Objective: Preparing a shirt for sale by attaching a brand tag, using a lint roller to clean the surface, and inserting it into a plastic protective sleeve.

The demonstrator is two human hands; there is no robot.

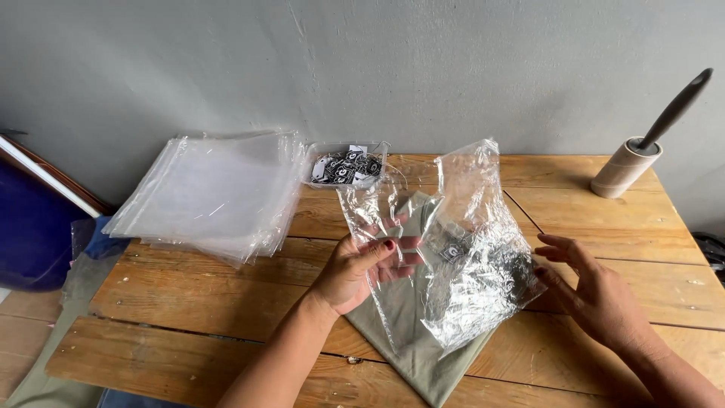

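Soft even daylight, sharp focus, glare on clear plastic bag [468, 249].

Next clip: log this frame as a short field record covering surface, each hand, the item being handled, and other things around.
surface: wooden slat table against a grey wall
left hand: left hand grips a crumpled clear plastic bag, raised
right hand: right hand open, beside the bag's right edge; contact unclear
under bag: folded olive-green garment
back left: stack of clear bags
back centre: clear tray of small black-and-white tags
back right: lint roller, upright
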